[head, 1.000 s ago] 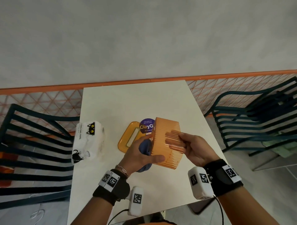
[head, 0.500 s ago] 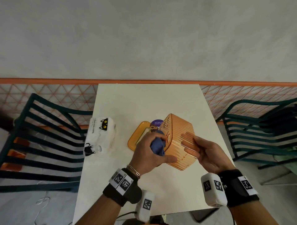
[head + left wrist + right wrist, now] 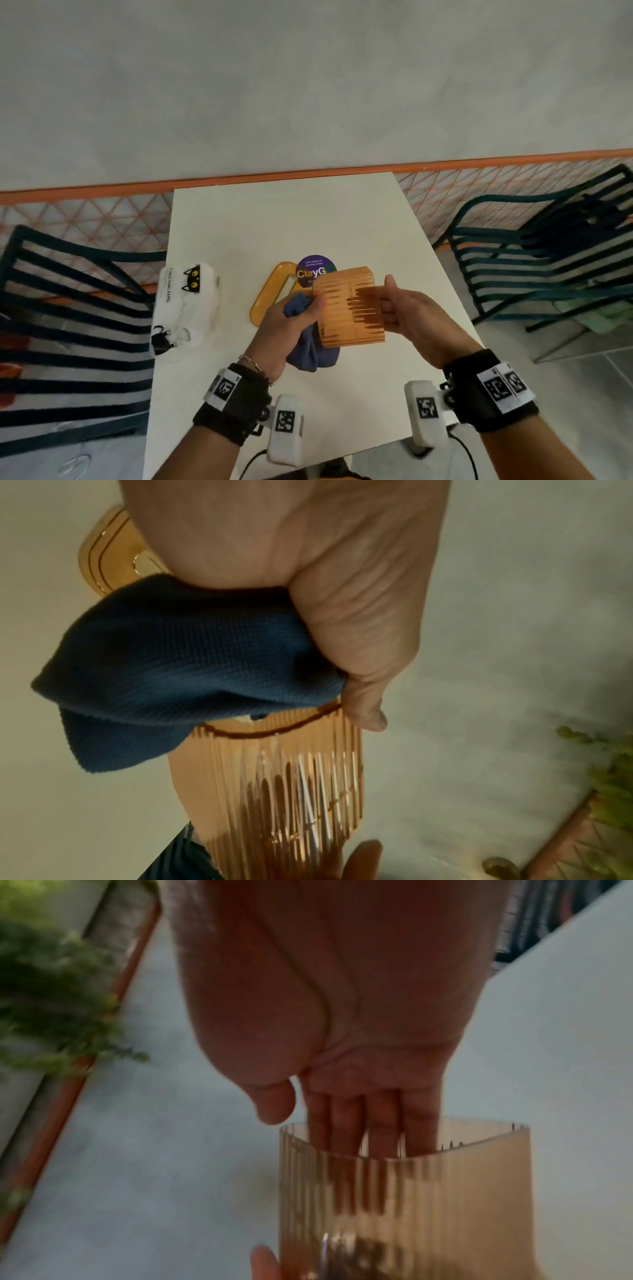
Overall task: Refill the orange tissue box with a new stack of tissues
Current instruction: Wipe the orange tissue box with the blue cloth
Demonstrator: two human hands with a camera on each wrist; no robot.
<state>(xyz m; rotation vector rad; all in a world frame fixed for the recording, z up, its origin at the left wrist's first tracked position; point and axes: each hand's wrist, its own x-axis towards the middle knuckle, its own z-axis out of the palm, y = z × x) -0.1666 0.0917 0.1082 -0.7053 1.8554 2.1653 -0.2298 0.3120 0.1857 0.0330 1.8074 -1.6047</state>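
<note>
Head view: empty orange tissue box (image 3: 349, 308) pinched by right hand (image 3: 414, 315); blue cloth (image 3: 310, 353) gripped by left hand (image 3: 287, 329). Lid (image 3: 270, 294) removed; tissue pack (image 3: 186, 308) not yet loaded.

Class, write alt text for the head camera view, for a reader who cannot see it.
A person's right hand holds a ribbed orange tissue box over a white table, reaching inside it, while the left hand presses a blue cloth against its end. An orange lid and a cat-printed tissue pack lie to the left.
</note>
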